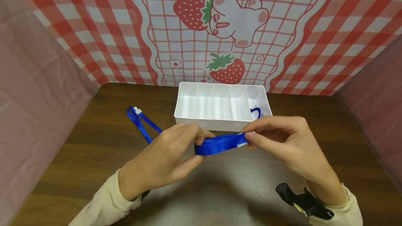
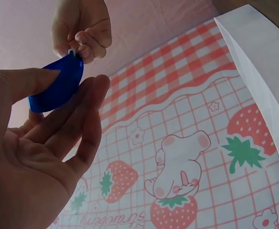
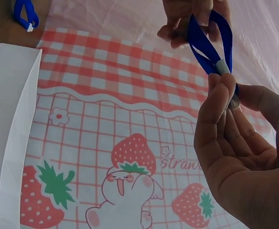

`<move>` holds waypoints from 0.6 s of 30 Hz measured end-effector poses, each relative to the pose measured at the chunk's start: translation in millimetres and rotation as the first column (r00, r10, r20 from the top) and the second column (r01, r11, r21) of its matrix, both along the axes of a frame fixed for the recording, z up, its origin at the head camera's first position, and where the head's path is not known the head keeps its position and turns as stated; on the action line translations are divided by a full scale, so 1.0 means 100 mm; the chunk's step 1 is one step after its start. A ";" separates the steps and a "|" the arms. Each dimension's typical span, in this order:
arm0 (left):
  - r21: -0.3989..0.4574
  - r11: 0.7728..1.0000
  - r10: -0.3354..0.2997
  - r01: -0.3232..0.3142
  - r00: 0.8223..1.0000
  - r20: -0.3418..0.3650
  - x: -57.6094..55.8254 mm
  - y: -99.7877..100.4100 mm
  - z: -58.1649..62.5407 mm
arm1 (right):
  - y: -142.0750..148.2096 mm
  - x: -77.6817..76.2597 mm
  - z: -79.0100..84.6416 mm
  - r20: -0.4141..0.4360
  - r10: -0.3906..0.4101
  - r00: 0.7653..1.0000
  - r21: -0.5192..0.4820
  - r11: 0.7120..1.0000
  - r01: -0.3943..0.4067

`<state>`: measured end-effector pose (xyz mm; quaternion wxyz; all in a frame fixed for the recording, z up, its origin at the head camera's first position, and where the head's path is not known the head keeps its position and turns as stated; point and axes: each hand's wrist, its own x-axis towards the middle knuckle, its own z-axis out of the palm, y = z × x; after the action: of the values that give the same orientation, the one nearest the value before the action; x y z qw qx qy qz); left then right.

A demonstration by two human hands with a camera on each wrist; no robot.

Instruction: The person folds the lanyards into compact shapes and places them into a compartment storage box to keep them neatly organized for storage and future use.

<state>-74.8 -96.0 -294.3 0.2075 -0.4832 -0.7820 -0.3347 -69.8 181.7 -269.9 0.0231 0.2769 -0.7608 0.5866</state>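
Note:
A blue lanyard (image 1: 220, 143), folded into a flat loop, is stretched between both hands in front of the white box. My left hand (image 1: 166, 152) pinches its left end between thumb and fingers; the left wrist view shows the thumb lying over the ribbon (image 2: 58, 90). At the other end, my right hand (image 1: 285, 142) pinches the lanyard by its white clip (image 3: 221, 67). Fingers hide part of that clip. Beyond the left hand, a second blue lanyard (image 1: 138, 123) with a white clip lies on the table, its near end hidden by the hand.
A white box (image 1: 201, 124) with several compartments stands at the back of the table (image 1: 78, 142), against a strawberry-patterned cloth (image 1: 163, 37). In its rightmost compartment sits a blue strap (image 1: 258, 111), partly covered by the right hand. Pink cloth (image 1: 37, 62) hangs at both sides.

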 end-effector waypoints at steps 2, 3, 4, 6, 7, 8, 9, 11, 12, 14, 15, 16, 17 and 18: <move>0.014 1.000 0.010 -0.010 1.000 -0.004 0.00 0.00 -0.01 | 0.00 0.00 0.00 -0.002 0.003 1.000 0.000 1.000 -0.003; 0.023 1.000 0.015 -0.015 1.000 -0.016 0.00 0.00 -0.01 | 0.00 -0.01 0.00 -0.004 0.003 1.000 -0.001 1.000 -0.003; 0.032 0.999 0.021 -0.020 0.999 -0.030 -0.01 0.01 -0.02 | 0.00 -0.01 0.00 -0.007 0.001 1.000 0.001 1.000 -0.001; 0.043 0.998 0.041 -0.038 0.998 -0.055 -0.02 0.01 -0.03 | 0.00 -0.02 -0.01 -0.017 -0.007 1.000 0.011 1.000 0.007; 0.045 0.998 0.050 -0.047 0.996 -0.068 -0.02 0.01 -0.03 | 0.00 -0.02 -0.01 -0.021 -0.010 1.000 0.013 1.000 0.010; 0.043 0.997 0.061 -0.057 0.995 -0.081 -0.02 0.01 -0.02 | -0.01 -0.02 -0.01 -0.024 -0.016 1.000 0.020 1.000 0.017; 0.038 0.997 0.068 -0.065 0.994 -0.088 -0.02 0.02 -0.02 | -0.01 -0.03 -0.02 -0.024 -0.021 0.999 0.024 0.999 0.021; 0.020 0.997 0.073 -0.071 0.994 -0.082 -0.03 0.02 -0.01 | -0.02 -0.03 -0.03 -0.021 -0.027 0.999 0.029 0.999 0.028; 0.010 0.998 0.069 -0.069 0.995 -0.077 -0.03 0.02 0.00 | -0.02 -0.03 -0.03 -0.018 -0.024 1.000 0.027 0.999 0.025; -0.013 0.998 0.057 -0.058 0.997 -0.057 -0.03 0.03 0.00 | -0.04 -0.03 -0.05 -0.011 -0.016 1.000 0.029 0.999 0.016; -0.024 0.998 0.049 -0.051 0.998 -0.048 -0.03 0.03 0.00 | -0.05 -0.03 -0.05 -0.008 -0.007 1.000 0.028 1.000 0.007; -0.034 0.998 0.044 -0.045 0.998 -0.040 -0.03 0.04 0.00 | -0.06 -0.03 -0.06 -0.010 0.003 1.000 0.034 0.999 -0.003; -0.044 0.998 0.041 -0.042 0.999 -0.035 -0.03 0.04 0.00 | -0.07 -0.02 -0.07 -0.012 0.014 1.000 0.040 0.999 -0.013; -0.054 0.998 0.039 -0.041 0.999 -0.031 -0.02 0.05 -0.01 | -0.08 -0.02 -0.07 -0.016 0.023 1.000 0.046 0.999 -0.023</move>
<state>-77.1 -90.8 -295.2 0.2125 -0.4778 -0.7972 -0.3019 -72.1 173.8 -277.2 0.0163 0.2909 -0.7704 0.5671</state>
